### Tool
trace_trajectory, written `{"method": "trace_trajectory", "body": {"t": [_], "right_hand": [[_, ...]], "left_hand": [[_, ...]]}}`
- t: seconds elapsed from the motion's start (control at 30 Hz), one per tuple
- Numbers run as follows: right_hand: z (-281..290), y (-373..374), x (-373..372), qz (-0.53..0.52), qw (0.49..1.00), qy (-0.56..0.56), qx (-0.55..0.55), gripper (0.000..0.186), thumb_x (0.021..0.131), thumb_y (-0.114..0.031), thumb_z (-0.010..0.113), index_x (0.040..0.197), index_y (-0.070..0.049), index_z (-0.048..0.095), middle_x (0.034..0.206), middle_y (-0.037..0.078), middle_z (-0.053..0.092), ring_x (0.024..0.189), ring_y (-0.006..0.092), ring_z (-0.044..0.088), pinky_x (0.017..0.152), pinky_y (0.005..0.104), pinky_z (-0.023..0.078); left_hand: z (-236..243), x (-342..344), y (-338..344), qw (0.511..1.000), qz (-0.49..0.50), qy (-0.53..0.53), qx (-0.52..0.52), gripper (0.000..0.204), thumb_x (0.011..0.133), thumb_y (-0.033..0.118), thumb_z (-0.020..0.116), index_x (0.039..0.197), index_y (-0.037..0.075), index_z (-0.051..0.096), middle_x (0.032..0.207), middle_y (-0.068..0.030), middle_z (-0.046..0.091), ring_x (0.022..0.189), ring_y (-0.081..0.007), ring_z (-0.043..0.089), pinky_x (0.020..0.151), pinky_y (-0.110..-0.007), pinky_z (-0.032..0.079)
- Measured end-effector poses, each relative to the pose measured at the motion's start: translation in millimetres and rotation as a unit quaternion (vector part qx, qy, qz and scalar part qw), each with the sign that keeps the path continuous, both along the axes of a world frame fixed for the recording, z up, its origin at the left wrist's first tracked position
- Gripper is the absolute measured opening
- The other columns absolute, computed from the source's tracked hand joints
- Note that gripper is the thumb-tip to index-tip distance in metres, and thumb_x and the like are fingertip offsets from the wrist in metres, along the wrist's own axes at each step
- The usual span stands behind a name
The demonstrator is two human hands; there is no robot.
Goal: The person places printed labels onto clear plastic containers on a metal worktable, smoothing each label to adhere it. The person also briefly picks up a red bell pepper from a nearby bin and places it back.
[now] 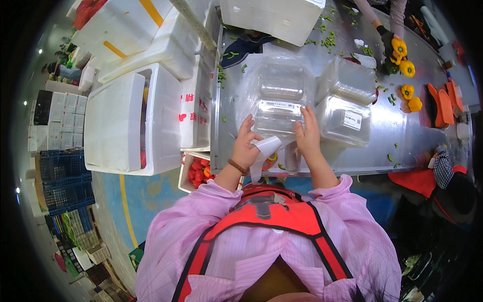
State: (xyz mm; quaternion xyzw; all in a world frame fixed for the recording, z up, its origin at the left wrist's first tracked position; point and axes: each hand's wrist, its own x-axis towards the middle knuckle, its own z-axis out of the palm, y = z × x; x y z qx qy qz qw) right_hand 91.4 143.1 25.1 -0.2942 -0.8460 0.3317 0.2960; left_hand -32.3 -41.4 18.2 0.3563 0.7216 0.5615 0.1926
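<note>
My left hand (245, 147) is closed on a roll of white label strip (268, 146), whose loose end hangs down past the table's front edge. In front of me lies a clear plastic box (279, 120) with a white printed label stuck across its middle. Thin clear plastic film (247, 85) spreads around and under it. My right hand (308, 132) rests at the box's right side, fingers stretched out, with nothing held. Stacked clear boxes (347, 80) stand to the right, and the nearer clear box (342, 126) there carries a white label.
White foam boxes (113, 121) crowd the left, with a crate of red peppers (198, 172) below. Green pepper scraps (329, 39) dot the metal table (387, 121). At far right a co-worker's gloved hand (387, 43) is at yellow peppers (399, 48); orange-handled tools (443, 105) lie nearby.
</note>
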Motion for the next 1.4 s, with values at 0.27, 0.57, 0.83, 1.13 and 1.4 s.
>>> {"method": "trace_trajectory", "body": {"t": [0.27,0.57,0.83,1.13,1.4], "right_hand": [[2.1,20.3,-42.8,0.101,0.988,-0.035,0.107,0.037,0.082,-0.015,0.068,0.117,-0.003,0.06,0.124,0.015,0.059,0.122,0.0374,0.049,0.102,0.0458,0.04],[-33.2,-13.1,18.8,0.031,0.992,-0.121,-0.001,0.07,0.075,-0.013,0.072,0.137,-0.003,0.042,0.138,0.027,0.043,0.127,0.046,0.041,0.108,0.048,0.033],[-33.5,-27.1,36.5,0.011,0.994,-0.082,-0.071,0.071,0.077,-0.01,0.069,0.141,-0.002,0.038,0.138,0.028,0.043,0.129,0.0428,0.04,0.109,0.0454,0.033],[13.4,2.9,-6.0,0.05,0.991,-0.084,0.096,0.053,0.077,-0.009,0.068,0.128,-0.003,0.053,0.133,0.027,0.049,0.125,0.0412,0.046,0.105,0.0471,0.037],[52.1,51.1,-95.0,0.189,0.918,-0.275,0.217,0.013,0.077,-0.013,0.058,0.085,-0.008,0.068,0.079,0.014,0.068,0.077,0.0323,0.068,0.072,0.0423,0.052]], "left_hand": [[-3.7,5.8,16.6,0.966,-0.128,0.192,-0.119,0.009,0.072,0.008,0.065,0.081,0.005,0.062,0.134,-0.0177,0.051,0.122,-0.0379,0.047,0.101,-0.042,0.042],[-37.5,-35.2,8.7,0.961,-0.048,-0.116,-0.245,0.018,0.075,0.021,0.074,0.079,0.005,0.068,0.148,-0.0326,0.029,0.136,-0.0453,0.033,0.11,-0.042,0.033],[-28.7,-22.5,14.6,0.98,-0.043,-0.067,-0.18,0.011,0.073,0.013,0.075,0.08,0.009,0.067,0.155,-0.0249,0.021,0.142,-0.0385,0.028,0.112,-0.04,0.029],[17.9,-8.8,9.1,0.964,-0.145,0.215,-0.055,0.01,0.07,0.01,0.072,0.078,0.009,0.067,0.139,-0.0206,0.045,0.127,-0.0392,0.046,0.104,-0.045,0.039],[-34.5,-23.2,67.4,0.897,-0.221,0.259,-0.283,0.019,0.071,0.03,0.074,0.078,0.012,0.072,0.15,-0.0112,0.035,0.141,-0.0436,0.019,0.105,-0.07,0.019]]}}
